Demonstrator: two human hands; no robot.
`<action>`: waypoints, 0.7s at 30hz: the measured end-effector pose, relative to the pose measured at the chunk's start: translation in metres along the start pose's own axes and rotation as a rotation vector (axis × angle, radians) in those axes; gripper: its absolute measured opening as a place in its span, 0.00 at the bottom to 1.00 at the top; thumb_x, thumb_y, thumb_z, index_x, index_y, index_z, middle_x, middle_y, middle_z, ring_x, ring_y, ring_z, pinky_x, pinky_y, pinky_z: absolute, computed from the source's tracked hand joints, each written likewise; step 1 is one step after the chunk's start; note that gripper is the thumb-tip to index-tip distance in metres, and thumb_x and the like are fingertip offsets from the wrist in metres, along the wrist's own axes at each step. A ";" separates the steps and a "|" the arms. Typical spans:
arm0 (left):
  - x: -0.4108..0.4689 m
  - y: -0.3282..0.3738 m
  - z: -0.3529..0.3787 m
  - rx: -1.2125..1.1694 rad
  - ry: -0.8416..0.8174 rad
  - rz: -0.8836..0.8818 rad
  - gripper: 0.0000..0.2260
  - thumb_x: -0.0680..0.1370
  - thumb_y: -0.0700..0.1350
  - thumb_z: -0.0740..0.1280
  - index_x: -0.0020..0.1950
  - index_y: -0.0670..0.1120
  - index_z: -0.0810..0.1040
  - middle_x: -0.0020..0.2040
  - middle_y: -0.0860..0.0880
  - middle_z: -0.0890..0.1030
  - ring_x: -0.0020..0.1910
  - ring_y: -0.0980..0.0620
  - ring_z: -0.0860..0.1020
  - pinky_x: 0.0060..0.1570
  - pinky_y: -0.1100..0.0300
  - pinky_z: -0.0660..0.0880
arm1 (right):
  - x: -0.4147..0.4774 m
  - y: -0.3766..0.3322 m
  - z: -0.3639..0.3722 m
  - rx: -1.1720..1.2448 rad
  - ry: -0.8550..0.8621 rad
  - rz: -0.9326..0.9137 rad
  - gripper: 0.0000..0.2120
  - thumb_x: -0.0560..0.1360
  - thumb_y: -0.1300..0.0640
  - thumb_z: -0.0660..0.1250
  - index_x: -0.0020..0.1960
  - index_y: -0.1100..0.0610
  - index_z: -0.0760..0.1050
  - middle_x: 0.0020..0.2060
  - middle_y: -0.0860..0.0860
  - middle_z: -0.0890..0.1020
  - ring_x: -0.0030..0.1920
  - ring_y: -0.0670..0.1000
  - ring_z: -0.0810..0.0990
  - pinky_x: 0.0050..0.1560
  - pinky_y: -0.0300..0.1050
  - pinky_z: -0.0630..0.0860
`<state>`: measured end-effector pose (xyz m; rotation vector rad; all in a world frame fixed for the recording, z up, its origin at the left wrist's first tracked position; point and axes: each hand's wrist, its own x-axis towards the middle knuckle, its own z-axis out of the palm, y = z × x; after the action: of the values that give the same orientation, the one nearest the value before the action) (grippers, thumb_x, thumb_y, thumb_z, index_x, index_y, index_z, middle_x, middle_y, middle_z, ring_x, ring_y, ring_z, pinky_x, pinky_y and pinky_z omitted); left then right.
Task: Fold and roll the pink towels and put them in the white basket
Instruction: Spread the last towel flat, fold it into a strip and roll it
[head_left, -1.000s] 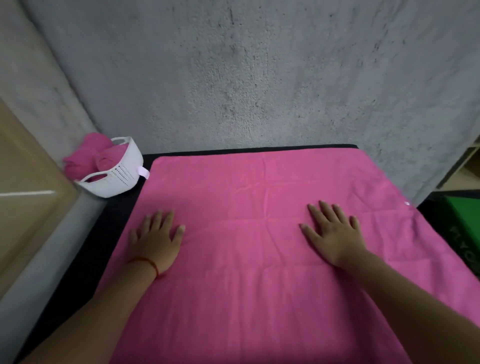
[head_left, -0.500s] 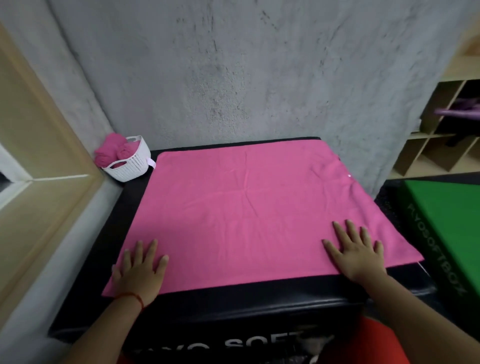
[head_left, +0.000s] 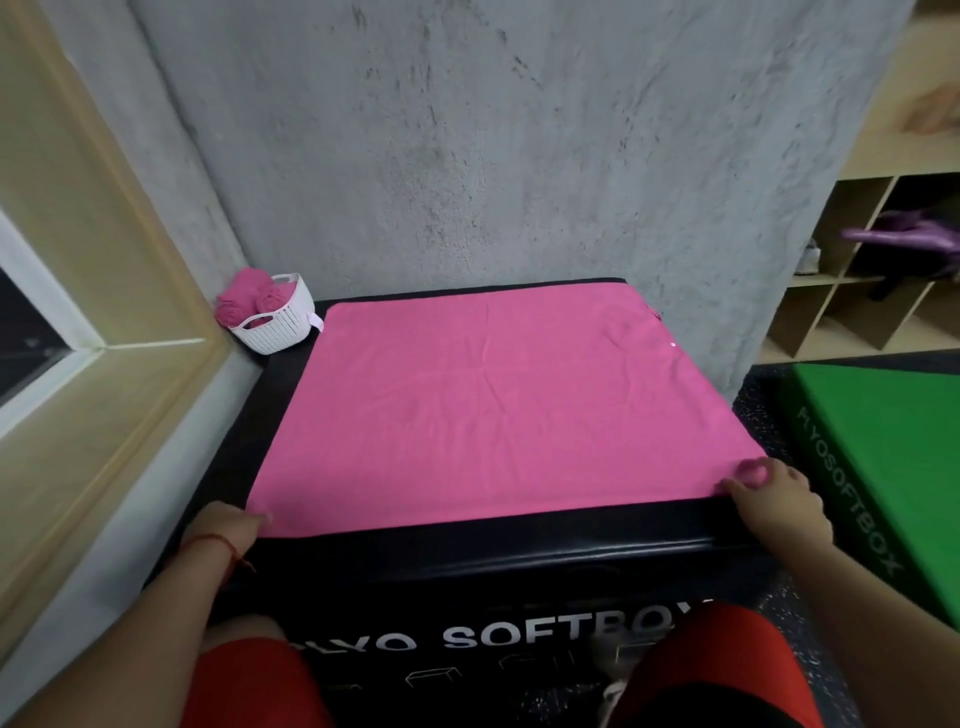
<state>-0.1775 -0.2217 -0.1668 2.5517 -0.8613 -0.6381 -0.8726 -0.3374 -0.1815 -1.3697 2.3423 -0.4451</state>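
Flat pink terry towel (head_left: 493, 410) spread across top of black padded box (head_left: 467, 551), left hand (head_left: 228, 525) pinching near-left corner, right hand (head_left: 774, 499) curled round bunched near-right corner, white perforated plastic basket (head_left: 283, 325) at far-left box corner, holding two rolled pink towels (head_left: 244, 301).

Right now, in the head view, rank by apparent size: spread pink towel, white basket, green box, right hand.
1. spread pink towel
2. green box, partly cut off
3. white basket and right hand look alike; hand is nearer, so unranked

One spread pink towel (head_left: 493, 405), two rolled towels (head_left: 240, 304), one white basket (head_left: 283, 332) — one black box (head_left: 467, 553), one green box (head_left: 883, 431).
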 end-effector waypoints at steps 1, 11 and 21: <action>0.001 -0.004 -0.002 -0.054 -0.016 -0.001 0.15 0.76 0.49 0.76 0.48 0.36 0.84 0.49 0.38 0.84 0.47 0.39 0.83 0.49 0.51 0.78 | 0.002 0.003 -0.005 0.112 -0.012 0.051 0.35 0.71 0.38 0.77 0.73 0.49 0.71 0.70 0.60 0.75 0.67 0.67 0.75 0.65 0.63 0.75; -0.020 -0.024 -0.013 -0.459 -0.112 -0.011 0.05 0.83 0.40 0.68 0.51 0.39 0.77 0.52 0.36 0.83 0.45 0.44 0.80 0.39 0.53 0.79 | 0.011 0.009 -0.032 0.454 0.084 0.114 0.08 0.71 0.51 0.79 0.49 0.49 0.86 0.46 0.49 0.86 0.44 0.54 0.84 0.50 0.52 0.82; -0.010 -0.038 -0.027 -0.460 0.057 0.059 0.07 0.80 0.32 0.63 0.56 0.41 0.76 0.49 0.36 0.78 0.45 0.41 0.78 0.41 0.49 0.82 | 0.008 0.019 -0.039 0.360 -0.058 0.003 0.14 0.74 0.69 0.74 0.44 0.50 0.88 0.42 0.48 0.88 0.41 0.53 0.85 0.48 0.51 0.83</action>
<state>-0.1525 -0.1810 -0.1593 2.1131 -0.6750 -0.6539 -0.9095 -0.3326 -0.1573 -1.1893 2.0896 -0.7726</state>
